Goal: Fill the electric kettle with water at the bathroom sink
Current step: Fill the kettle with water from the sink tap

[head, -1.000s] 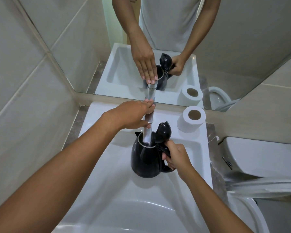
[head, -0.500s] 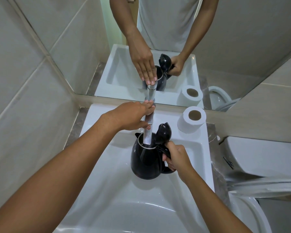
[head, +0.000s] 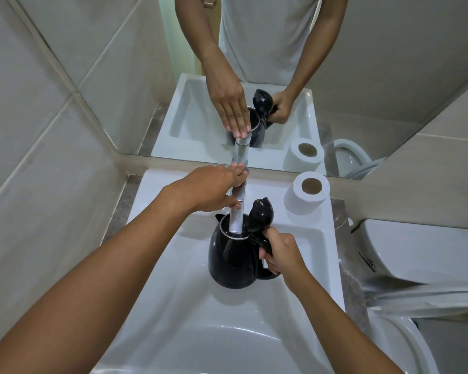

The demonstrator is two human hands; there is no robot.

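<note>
While the right hand (head: 280, 253) grips the handle of the black electric kettle (head: 234, 257) at centre frame, holding it inside the white sink (head: 173, 306) with its lid (head: 260, 214) flipped up, the left hand (head: 214, 187) rests curled over the chrome faucet (head: 238, 211), whose spout dips into the kettle's mouth. A toilet paper roll (head: 307, 193) stands on the sink's upper right rim, below the mirror (head: 362, 63).

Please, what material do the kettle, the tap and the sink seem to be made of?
Kettle: glossy black, plastic or coated metal, with a bare metal rim. Tap: brushed metal, grey and dull. Sink: probably glazed ceramic, white with soft reflections.
</note>
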